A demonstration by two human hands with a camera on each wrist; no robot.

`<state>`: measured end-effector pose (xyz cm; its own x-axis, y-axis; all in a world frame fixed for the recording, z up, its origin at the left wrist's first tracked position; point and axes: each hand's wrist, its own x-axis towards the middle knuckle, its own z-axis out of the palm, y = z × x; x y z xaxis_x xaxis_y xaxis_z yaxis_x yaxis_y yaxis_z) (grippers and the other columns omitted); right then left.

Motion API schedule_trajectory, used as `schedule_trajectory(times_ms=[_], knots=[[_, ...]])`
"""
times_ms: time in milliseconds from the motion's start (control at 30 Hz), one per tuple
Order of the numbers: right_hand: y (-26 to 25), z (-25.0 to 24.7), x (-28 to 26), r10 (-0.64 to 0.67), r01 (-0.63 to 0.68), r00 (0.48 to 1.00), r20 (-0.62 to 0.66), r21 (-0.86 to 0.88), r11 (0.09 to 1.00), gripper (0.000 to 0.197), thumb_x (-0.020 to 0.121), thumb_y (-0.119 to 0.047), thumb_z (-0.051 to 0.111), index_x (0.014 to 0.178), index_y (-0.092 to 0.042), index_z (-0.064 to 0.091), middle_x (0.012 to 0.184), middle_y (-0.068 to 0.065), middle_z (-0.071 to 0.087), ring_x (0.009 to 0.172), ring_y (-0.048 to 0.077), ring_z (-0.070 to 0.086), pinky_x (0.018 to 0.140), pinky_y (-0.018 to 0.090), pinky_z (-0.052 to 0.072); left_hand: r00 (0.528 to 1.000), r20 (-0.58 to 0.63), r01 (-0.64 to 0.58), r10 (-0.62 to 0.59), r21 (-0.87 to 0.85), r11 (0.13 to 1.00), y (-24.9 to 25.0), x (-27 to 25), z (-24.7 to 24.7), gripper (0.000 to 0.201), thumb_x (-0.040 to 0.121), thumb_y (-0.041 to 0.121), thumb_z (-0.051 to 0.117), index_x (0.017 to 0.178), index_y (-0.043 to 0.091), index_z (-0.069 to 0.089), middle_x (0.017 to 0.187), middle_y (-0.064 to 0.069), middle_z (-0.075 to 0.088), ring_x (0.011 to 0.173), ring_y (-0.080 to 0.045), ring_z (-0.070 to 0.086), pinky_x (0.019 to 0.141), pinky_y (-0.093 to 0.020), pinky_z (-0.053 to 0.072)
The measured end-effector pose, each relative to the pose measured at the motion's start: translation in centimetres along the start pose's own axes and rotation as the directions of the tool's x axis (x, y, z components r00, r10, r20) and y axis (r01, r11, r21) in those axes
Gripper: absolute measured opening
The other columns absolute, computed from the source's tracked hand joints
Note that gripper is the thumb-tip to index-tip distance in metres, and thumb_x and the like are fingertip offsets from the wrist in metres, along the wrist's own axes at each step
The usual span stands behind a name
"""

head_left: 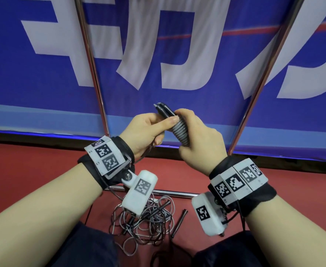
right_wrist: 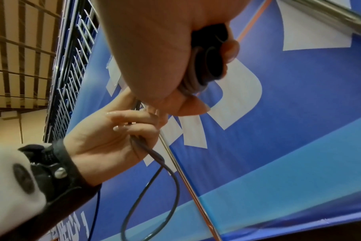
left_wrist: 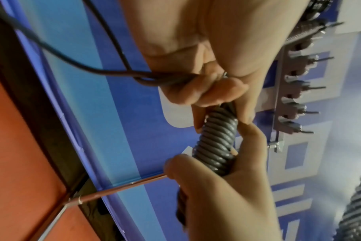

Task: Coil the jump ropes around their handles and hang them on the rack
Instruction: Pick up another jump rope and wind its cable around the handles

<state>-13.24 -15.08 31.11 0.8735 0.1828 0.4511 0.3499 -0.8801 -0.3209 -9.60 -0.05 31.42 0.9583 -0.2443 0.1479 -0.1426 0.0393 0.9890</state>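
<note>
In the middle of the head view, the right hand grips the wound grey rope while the left hand pinches its loose end, and if either lets go, the tight coils could spring open.

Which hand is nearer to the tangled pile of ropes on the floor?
Left, seemingly. In the head view the left hand is almost directly above the rope pile; the right hand, holding the coiled rope, is above and off to its right.
</note>
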Motion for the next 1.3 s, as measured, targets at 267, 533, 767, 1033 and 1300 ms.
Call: schedule_trajectory(times_ms=[267,533,767,1033,1300], knots=[[-0.2,-0.3,-0.2,0.232,-0.2,0.973,0.0,0.505,0.84,0.071,0.061,-0.007,0.063,0.12,-0.039,0.04,0.075,-0.011,0.052,0.061,0.021,0.053,0.059,0.033,0.046,0.985,0.128,-0.109,0.115,-0.054,0.993,0.0,0.2,-0.7,0.022,0.073,0.021,0.061,0.093,0.016,0.066,0.061,0.003,0.067,0.058,-0.006,0.059,0.062,-0.019,0.048],[-0.3,-0.8,0.0,0.05,-0.476,0.879,0.474,0.871,0.117,0.059,0.045,0.007,0.051,0.099,-0.012,0.034,0.077,0.013,0.057,0.032,0.015,0.032,0.036,0.013,0.023,0.987,0.156,-0.012,0.048,-0.223,0.975,-0.1,0.8,-1.3,0.03,0.084,0.019,0.06,0.107,0.0,0.06,0.061,0.003,0.056,0.048,-0.007,0.05,0.048,-0.015,0.04],[0.5,-0.4,0.1,-0.362,-0.57,0.815,0.452,0.737,-0.364,0.051,0.045,-0.005,0.064,0.095,0.002,0.058,0.082,0.017,0.054,0.04,0.017,0.042,0.035,0.018,0.037,0.99,0.123,-0.054,0.074,-0.16,0.986,0.3,0.8,-0.7,0.021,0.084,0.028,0.064,0.081,0.006,0.063,0.052,0.0,0.051,0.055,-0.024,0.045,0.053,-0.022,0.042],[0.9,0.0,0.8,0.22,-0.478,0.878,0.425,0.792,0.379,0.037,0.056,-0.007,0.058,0.093,-0.01,0.062,0.076,0.005,0.059,0.06,0.015,0.056,0.052,0.023,0.047,0.994,-0.021,-0.112,0.111,-0.064,0.992,-0.3,1.2,-0.9,0.024,0.078,0.023,0.068,0.082,0.0,0.064,0.051,-0.001,0.056,0.047,-0.011,0.046,0.049,-0.018,0.039],[-1.2,2.8,1.1,0.162,-0.159,0.987,0.002,-0.162,0.974,0.042,0.084,-0.026,0.059,0.117,-0.012,0.038,0.106,0.007,0.049,0.096,0.033,0.055,0.065,0.037,0.039,0.971,-0.237,-0.001,-0.031,-0.133,0.991,-1.0,1.5,0.7,0.023,0.086,0.018,0.068,0.075,0.001,0.059,0.05,0.001,0.058,0.046,-0.009,0.044,0.052,-0.025,0.033]])
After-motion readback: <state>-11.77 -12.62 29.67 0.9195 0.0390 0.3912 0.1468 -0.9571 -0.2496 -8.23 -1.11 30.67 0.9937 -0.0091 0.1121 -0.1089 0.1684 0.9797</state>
